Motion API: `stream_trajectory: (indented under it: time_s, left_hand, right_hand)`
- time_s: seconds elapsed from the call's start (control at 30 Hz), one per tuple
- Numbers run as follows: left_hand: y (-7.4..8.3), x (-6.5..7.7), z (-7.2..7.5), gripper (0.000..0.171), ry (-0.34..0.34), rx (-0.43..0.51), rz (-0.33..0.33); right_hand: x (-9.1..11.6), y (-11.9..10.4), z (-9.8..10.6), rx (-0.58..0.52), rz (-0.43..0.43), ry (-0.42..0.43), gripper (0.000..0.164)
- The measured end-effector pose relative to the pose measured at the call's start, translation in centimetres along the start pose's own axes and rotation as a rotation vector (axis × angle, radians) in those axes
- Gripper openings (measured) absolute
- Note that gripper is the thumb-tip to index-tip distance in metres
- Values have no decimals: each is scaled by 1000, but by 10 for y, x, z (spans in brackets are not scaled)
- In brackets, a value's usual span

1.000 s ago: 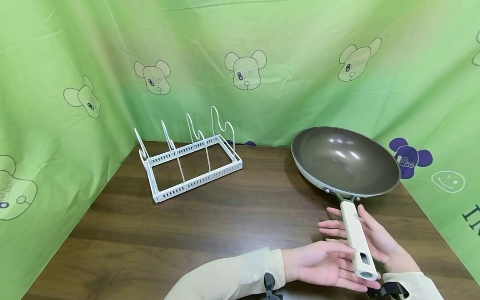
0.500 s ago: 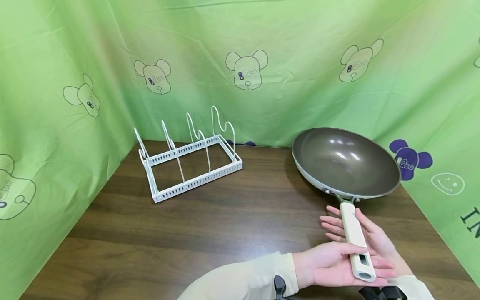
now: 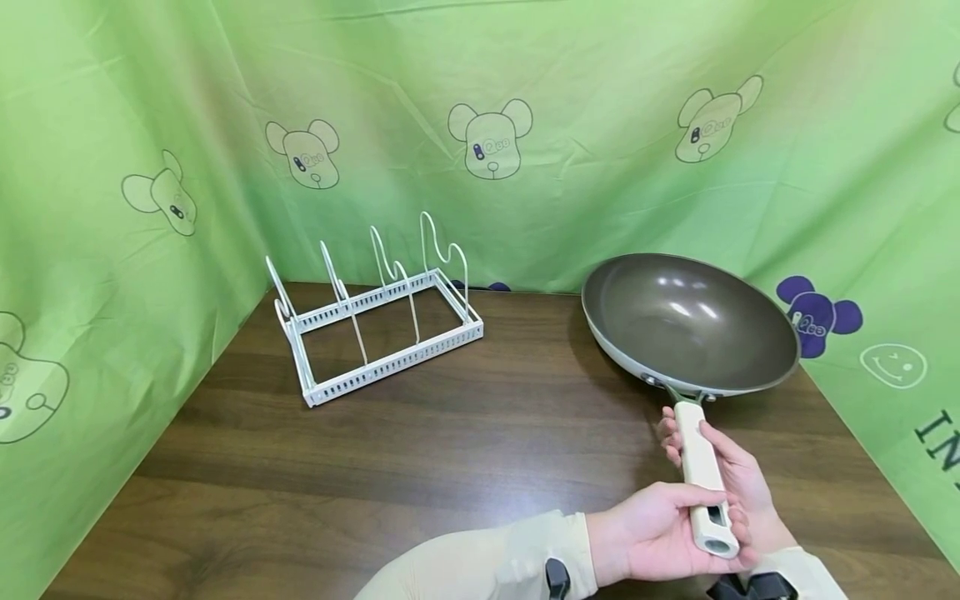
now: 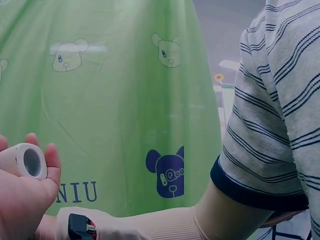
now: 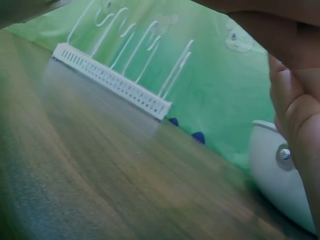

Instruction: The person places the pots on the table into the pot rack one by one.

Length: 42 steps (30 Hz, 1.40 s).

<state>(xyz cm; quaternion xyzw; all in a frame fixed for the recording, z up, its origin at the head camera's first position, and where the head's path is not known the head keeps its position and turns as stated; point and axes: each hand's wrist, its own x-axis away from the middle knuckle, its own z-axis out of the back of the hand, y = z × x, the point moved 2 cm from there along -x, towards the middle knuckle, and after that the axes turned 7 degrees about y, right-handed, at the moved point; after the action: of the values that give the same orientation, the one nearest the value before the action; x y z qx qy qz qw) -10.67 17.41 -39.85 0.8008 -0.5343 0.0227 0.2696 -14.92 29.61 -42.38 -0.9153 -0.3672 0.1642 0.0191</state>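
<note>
A wok (image 3: 686, 325) with a dark grey inside and a white outside stands at the right of the table, its cream handle (image 3: 697, 450) pointing toward me. My right hand (image 3: 742, 479) grips the handle's middle from the right, fingers curled up on its left side. Near the end my left hand (image 3: 660, 533) holds the handle from below, thumb laid across the top. The handle's hollow end (image 4: 32, 162) shows in the left wrist view. Close to the right wrist camera are fingers (image 5: 300, 110), with part of the wok's white side (image 5: 272, 160) beyond them.
A white wire pot rack (image 3: 397, 358) with several upright looped dividers stands at the table's back left. Green printed cloth (image 3: 375, 83) hangs behind and at both sides of the brown wooden table (image 3: 420, 433).
The fingers of both hands were straight under the handle and have curled round it. My left hand moved right along with this. The wok and rack stay where they were.
</note>
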Motion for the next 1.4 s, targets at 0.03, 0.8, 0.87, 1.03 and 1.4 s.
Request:
stream_trajectory:
  time_s: [0.03,0.8,0.87,1.03,1.4]
  left_hand:
    - [0,0,0,21,-3,-6,2]
    - [2,-2,-4,26,21,-169,8]
    - [2,-2,-4,25,21,-172,12]
    - [2,0,-3,23,-48,-215,48]
    - [4,13,-8,27,-179,-327,18]
  right_hand:
    - [-1,0,1,-2,1,-4,54]
    - [-6,6,-1,68,41,-49,38]
    - [-5,6,-2,76,49,-49,37]
    - [-2,4,-4,142,84,-64,38]
    - [-4,2,-14,293,158,-96,40]
